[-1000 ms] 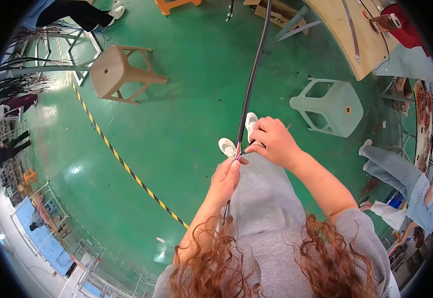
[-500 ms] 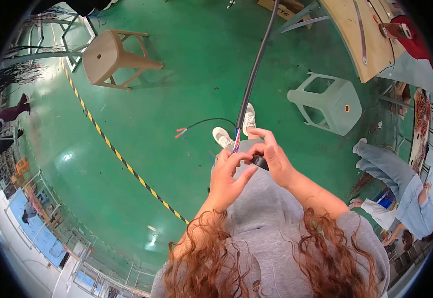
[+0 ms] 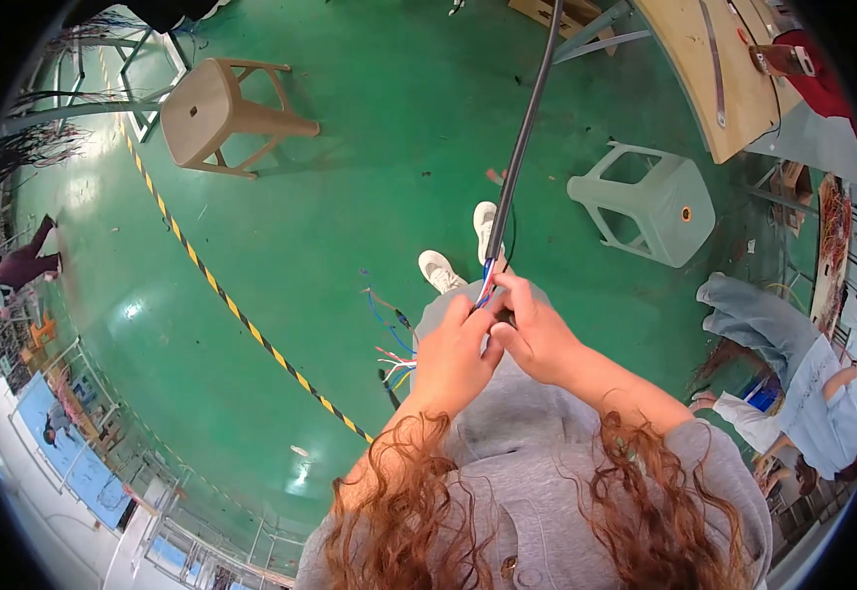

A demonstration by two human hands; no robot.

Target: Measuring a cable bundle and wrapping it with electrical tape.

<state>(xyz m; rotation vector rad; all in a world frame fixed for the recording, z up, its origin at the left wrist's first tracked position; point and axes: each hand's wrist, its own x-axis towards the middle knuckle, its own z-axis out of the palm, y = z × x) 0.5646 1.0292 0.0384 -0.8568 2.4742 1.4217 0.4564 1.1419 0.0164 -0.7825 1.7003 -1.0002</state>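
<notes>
A thick black cable (image 3: pixel 524 147) runs down from the top of the view to my hands. Coloured wires (image 3: pixel 488 277), blue, white and red among them, come out of its lower end. My left hand (image 3: pixel 454 356) is closed around these wires, fingers bent. My right hand (image 3: pixel 539 342) meets it, thumb and fingers pinched at the same wires. A dark piece shows between my right fingers, mostly hidden. Left of my left hand, loose wire ends (image 3: pixel 397 362) in red, white and yellow stick out, with a thin blue wire (image 3: pixel 381 313) above them.
A beige stool (image 3: pixel 202 113) stands far left, a pale stool (image 3: pixel 689 211) lies tipped at the right. A wooden table (image 3: pixel 684 59) is at the upper right, a person's hand near it. Yellow-black floor tape (image 3: pixel 217 285) crosses the left. Another person (image 3: pixel 807 383) is at the right.
The cable's lower end has shifted right. The thin black wire with red ends has swung from left to right of it. Loose coloured wires now show at my left hand. My fingers have closed together.
</notes>
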